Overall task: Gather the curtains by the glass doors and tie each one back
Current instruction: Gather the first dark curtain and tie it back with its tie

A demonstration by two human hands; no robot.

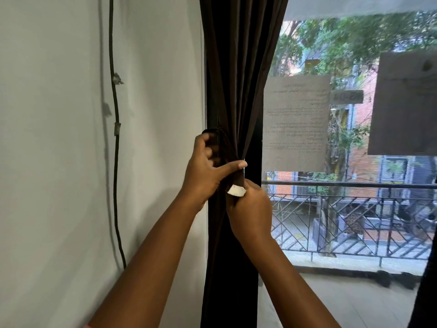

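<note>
Gripping tie-back (225,147) — left hand (205,169) | right hand (250,209) pinching its white-tabbed end | curtain (238,91) bunched between — both.

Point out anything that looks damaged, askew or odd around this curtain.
The thin black cable down the white wall hangs wavy, held by scraps of peeling grey tape. The dark brown curtain itself looks neatly gathered, both hands at its tie-back.

The print on the paper sheet (295,121) is too blurred to read; the curtain (238,67) runs past both edges.
</note>
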